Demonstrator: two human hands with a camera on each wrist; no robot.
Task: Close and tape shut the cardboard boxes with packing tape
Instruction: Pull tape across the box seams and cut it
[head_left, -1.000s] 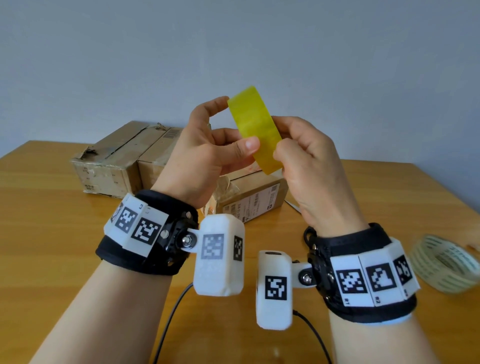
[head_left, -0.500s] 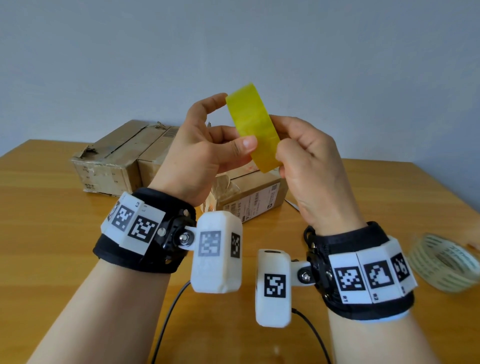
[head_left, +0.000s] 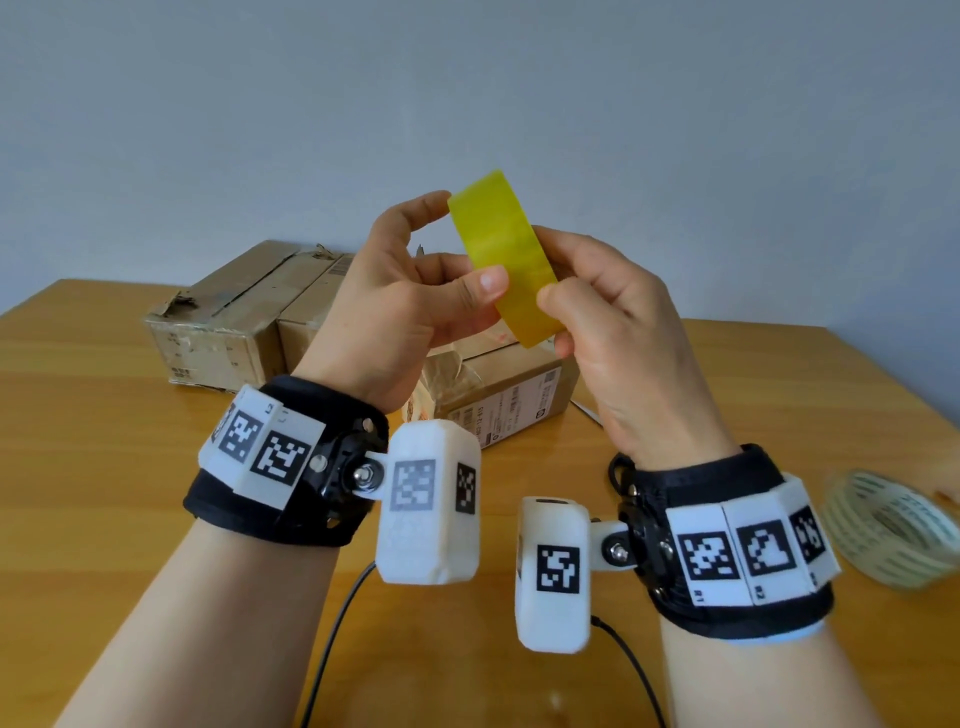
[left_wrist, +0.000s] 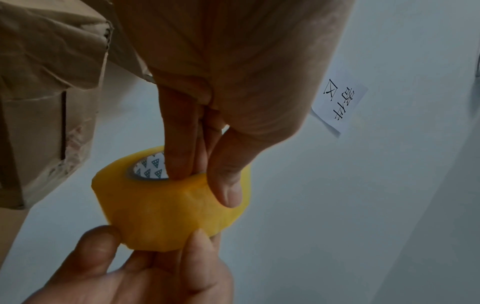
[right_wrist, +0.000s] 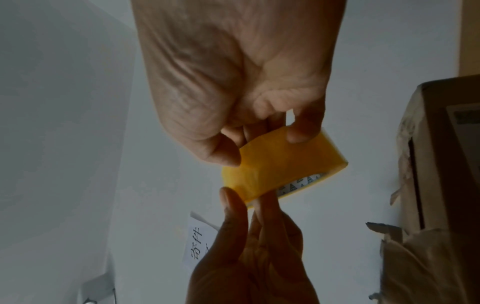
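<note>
Up in front of me, above the table (head_left: 104, 467), I hold the yellow tape roll (head_left: 501, 260) between both hands. My left hand (head_left: 395, 317) grips it with fingers pushed into the core and the thumb pressed on the outer face; my right hand (head_left: 618, 338) pinches the roll's other side between thumb and fingertips. No free end of tape hangs from the roll that I can see, so I judge I am looking for the edge to peel, and no strip is drawn out yet. Down on the table the boxes wait: one box (head_left: 498, 389) lies just beyond my wrists with a printed label on its side, and its flaps look lowered, though my hands hide most of its top. Two more boxes (head_left: 244, 317) sit side by side farther back to the left, their flaps down but ragged. I cannot tell whether any seam carries fresh tape. A second, pale roll (head_left: 888, 530) lies at the right edge, untouched. Most of the taping looks to lie ahead.
</note>
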